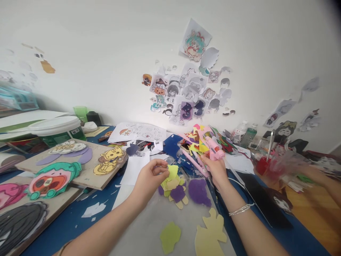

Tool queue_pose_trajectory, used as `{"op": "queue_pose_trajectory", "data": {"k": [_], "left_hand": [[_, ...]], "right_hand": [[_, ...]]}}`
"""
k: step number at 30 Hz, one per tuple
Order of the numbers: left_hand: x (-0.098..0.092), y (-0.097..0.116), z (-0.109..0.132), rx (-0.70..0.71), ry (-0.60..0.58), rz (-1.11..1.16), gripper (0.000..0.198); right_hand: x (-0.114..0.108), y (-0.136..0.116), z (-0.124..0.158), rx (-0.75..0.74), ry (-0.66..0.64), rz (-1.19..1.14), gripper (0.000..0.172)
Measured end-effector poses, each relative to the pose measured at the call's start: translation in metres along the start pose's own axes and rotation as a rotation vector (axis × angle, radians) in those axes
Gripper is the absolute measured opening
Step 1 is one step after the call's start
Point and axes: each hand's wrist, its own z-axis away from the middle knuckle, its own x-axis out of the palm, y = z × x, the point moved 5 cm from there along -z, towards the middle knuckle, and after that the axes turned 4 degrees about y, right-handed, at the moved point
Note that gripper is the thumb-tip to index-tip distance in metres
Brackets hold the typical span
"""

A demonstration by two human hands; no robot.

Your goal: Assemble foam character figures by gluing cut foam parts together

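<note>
Watching over the wearer's head, I see the left hand (153,175) pinching a lime-yellow piece (173,172) by its rim — thumb and fingertips closed on it. It sits at the top of a small layered figure (178,193) on the grey sheet (141,222). The right hand's (216,170) grip is wrapped around a pink glue gun (214,151), beyond a purple cutout (199,192). The lime piece looks very light and bendy, easy to crease, so I'd hold it by an outer edge. Bare grey surface shows left of the green cutout (170,237) and the pale-yellow cutout (210,236). A board's (103,177) corner juts over the blue bench (66,222) at left — while a white cord (238,180) and black slab (266,202) crowd the right.
</note>
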Motion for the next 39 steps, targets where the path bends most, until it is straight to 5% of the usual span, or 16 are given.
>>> {"op": "queue_pose_trajectory", "data": {"k": [7, 13, 18, 25, 29, 33, 39], "left_hand": [[0.0, 0.001, 0.001, -0.002, -0.006, -0.013, 0.026], [0.001, 0.0, 0.0, 0.045, -0.012, -0.026, 0.023], [0.007, -0.003, -0.003, 0.113, -0.059, -0.022, 0.02], [0.012, -0.01, -0.003, 0.036, -0.1, 0.082, 0.029], [0.024, -0.017, 0.0, -0.084, -0.218, 0.177, 0.044], [0.03, -0.019, 0.002, -0.114, -0.297, 0.128, 0.032], [0.026, -0.02, 0.002, -0.161, -0.256, 0.126, 0.031]], "right_hand": [[0.002, -0.005, 0.003, -0.037, -0.032, -0.018, 0.031], [0.023, -0.015, 0.03, -0.122, -0.372, 0.161, 0.021], [0.037, -0.024, 0.061, -0.2, -0.468, 0.265, 0.015], [0.039, -0.024, 0.072, -0.099, -0.353, 0.294, 0.012], [0.038, -0.021, 0.071, -0.045, -0.254, 0.23, 0.015], [0.04, -0.019, 0.073, -0.027, -0.219, 0.182, 0.016], [0.038, -0.016, 0.067, -0.072, -0.186, 0.179, 0.019]]}}
